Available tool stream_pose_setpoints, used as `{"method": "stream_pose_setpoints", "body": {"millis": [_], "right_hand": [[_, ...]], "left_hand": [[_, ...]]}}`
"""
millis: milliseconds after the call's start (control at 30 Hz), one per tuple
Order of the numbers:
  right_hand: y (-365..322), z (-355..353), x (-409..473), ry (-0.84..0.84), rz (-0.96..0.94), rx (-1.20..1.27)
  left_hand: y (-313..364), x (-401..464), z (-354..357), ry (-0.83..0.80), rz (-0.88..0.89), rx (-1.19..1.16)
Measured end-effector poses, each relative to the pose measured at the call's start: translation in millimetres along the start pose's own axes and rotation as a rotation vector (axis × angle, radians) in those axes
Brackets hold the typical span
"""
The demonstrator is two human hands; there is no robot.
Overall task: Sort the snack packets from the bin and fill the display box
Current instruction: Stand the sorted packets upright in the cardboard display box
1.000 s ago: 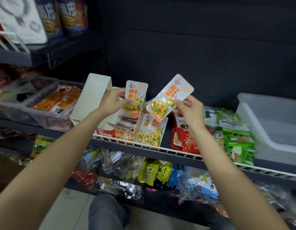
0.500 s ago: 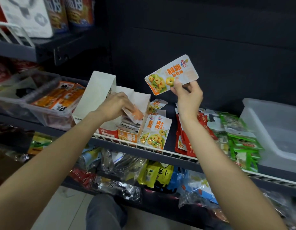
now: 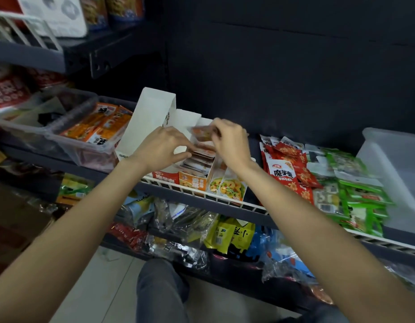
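From the head camera, a dark store shelf (image 3: 122,180) with a white wire front rail carries the display box (image 3: 155,113), backed by a black wall; left of the box sits a clear bin (image 3: 62,141) of orange packs, right of it red packets (image 3: 282,169), green packets (image 3: 355,197) and an empty clear tub (image 3: 397,159). Over the box the right hand (image 3: 232,143) pinches a blurred snack packet (image 3: 202,132), while the left hand (image 3: 164,148) curls onto the stacked packets inside. The packet's print is smeared, and both hands hide the box's rear.
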State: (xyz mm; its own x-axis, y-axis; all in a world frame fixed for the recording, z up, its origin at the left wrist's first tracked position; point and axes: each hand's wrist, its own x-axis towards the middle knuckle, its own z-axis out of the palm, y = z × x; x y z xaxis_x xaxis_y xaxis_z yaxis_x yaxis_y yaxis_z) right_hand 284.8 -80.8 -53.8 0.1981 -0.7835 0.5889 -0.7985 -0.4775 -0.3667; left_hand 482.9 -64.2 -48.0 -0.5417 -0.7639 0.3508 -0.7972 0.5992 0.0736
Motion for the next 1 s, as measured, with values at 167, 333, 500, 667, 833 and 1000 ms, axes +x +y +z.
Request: {"method": "stream_pose_setpoints", "body": {"millis": [167, 333, 500, 667, 833, 1000], "right_hand": [[17.6, -3.0, -4.6, -0.352, 0.14, -0.062], [39.0, -39.6, -42.9, -0.221, 0.336, 0.338], [46.2, -39.7, -75.7, -0.492, 0.554, -0.094], [37.5, -25.9, -72.8, -0.547, 0.576, -0.101], [49.5, -22.1, -72.1, -0.382, 0.725, 0.143], [63.1, -40.3, -73.7, -0.312, 0.725, 0.121]], "left_hand": [[21.3, -18.9, -29.4, 0.211, -0.236, -0.049], [99.8, -18.7, -43.9, 0.471, -0.305, -0.283], [160.3, 0.1, 15.4, 0.256, -0.26, -0.375], [160.5, 1.8, 63.8, -0.037, -0.412, -0.291], [149.0, 4.6, 83.4, -0.172, -0.488, -0.272], [140.7, 21.0, 96.4, -0.277, -0.557, -0.244]]}}
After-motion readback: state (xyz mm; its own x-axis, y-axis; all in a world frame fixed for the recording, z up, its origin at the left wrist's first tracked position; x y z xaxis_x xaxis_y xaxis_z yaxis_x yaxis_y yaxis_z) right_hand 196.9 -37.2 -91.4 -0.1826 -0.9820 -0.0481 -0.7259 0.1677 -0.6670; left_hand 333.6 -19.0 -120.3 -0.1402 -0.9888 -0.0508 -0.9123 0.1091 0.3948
